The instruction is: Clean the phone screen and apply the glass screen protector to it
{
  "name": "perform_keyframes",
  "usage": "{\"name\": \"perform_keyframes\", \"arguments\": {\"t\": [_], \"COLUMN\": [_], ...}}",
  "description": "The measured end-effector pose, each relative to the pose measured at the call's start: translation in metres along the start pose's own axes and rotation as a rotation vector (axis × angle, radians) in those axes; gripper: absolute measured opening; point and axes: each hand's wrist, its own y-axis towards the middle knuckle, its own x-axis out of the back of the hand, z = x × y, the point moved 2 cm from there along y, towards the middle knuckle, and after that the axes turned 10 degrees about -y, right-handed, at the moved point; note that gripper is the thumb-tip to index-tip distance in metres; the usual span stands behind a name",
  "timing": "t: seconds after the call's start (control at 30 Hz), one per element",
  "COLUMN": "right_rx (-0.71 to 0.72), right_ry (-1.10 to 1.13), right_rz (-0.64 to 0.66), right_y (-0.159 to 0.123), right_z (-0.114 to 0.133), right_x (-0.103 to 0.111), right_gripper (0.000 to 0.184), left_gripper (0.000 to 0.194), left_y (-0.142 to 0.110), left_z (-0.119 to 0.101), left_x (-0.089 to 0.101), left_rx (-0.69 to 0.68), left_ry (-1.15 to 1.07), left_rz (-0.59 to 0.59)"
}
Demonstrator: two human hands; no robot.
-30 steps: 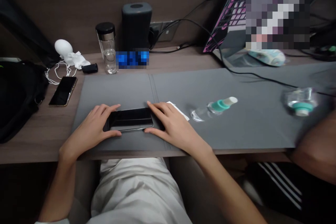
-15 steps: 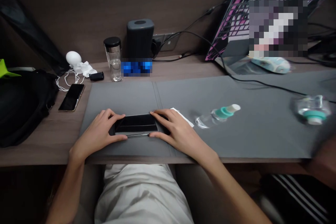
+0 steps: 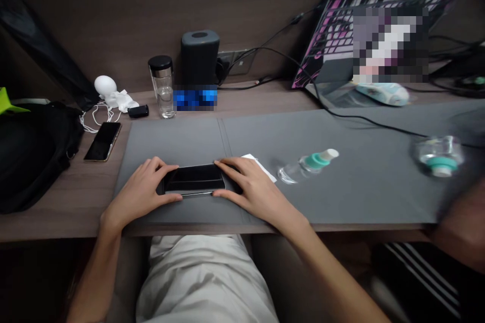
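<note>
A dark smartphone (image 3: pixel 195 177) lies sideways over the grey desk mat (image 3: pixel 170 139), its glossy black face up. My left hand (image 3: pixel 146 186) grips its left end, thumb on the near edge and fingers at the far edge. Its right end is held the same way by my right hand (image 3: pixel 248 181). Both palms hide the phone's ends. Just beyond my right hand a white paper (image 3: pixel 261 165) sticks out, partly covered. To the right, a clear bottle with a mint-green collar and white cap (image 3: pixel 306 165) rests on its side.
A second phone (image 3: pixel 103 141) lies left of the mat, near a black bag (image 3: pixel 38 151). Behind stand a glass tumbler (image 3: pixel 163 88) and a dark speaker-like box (image 3: pixel 199 58). A cable (image 3: pixel 364 118) crosses toward another clear bottle (image 3: pixel 439 154). A laptop (image 3: pixel 329 35) and mouse (image 3: pixel 382 93) sit back right.
The view has shifted slightly, so things on the right appear a little further left. Both hands keep the same hold on the smartphone.
</note>
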Motion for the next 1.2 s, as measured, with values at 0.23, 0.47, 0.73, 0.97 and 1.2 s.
{"name": "perform_keyframes", "arguments": {"t": [0.23,0.47,0.73,0.97,1.2], "right_rx": [-0.180,-0.323,-0.316,0.107,0.200], "right_ry": [-0.281,-0.350,-0.451,0.025,0.166], "right_rz": [-0.118,0.005,-0.070,-0.157,-0.046], "right_y": [-0.011,-0.029,-0.023,0.013,0.047], "right_z": [-0.001,-0.003,-0.008,0.067,0.104], "right_x": [0.036,0.031,0.021,0.010,-0.019], "right_gripper": [0.049,0.032,0.027,0.033,0.029], "left_gripper": [0.069,0.068,0.063,0.060,0.045], "left_y": [0.000,-0.009,-0.009,-0.008,-0.005], "left_z": [0.006,0.005,0.003,0.010,0.014], "left_x": [-0.001,0.005,0.007,0.002,0.000], "left_rx": [-0.003,0.026,0.037,0.004,-0.018], "left_ry": [-0.066,-0.113,-0.107,-0.148,-0.183], "left_rz": [0.001,0.006,-0.020,-0.031,-0.037]}}
